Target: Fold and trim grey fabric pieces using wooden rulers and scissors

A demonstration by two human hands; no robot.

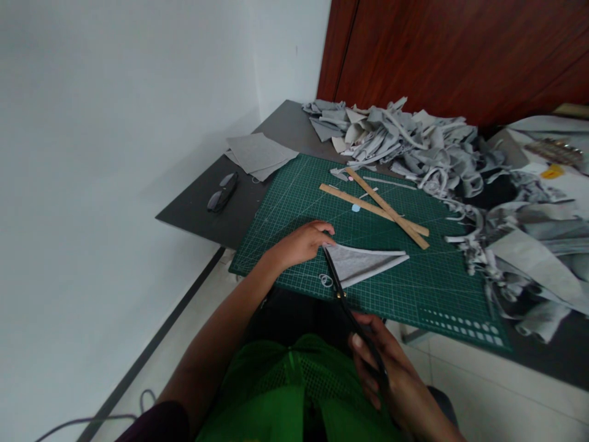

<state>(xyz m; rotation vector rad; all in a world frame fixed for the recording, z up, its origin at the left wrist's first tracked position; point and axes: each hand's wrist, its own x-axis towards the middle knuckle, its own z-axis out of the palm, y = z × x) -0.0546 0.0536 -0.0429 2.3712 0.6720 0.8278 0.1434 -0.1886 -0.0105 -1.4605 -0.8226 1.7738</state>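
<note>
A triangular piece of grey fabric (356,263) with pale edges lies on the green cutting mat (285,215), close to the mat's front edge. My left hand (304,243) pinches its upper left corner. In my right hand (384,362) is a pair of black scissors (339,285), the fingers wrapped round the handles. Their blades point away from me and lie along the fabric's left side, the tips by my left fingertips. A small curled pale strip (326,280) rests on the mat left of the blades.
Two crossed wooden rulers (375,201) lie beyond the fabric. A large heap of grey fabric scraps (391,132) covers the back and right of the table. Flat grey fabric sheets (260,153) and dark glasses (223,192) are at the left, near the white wall (138,110).
</note>
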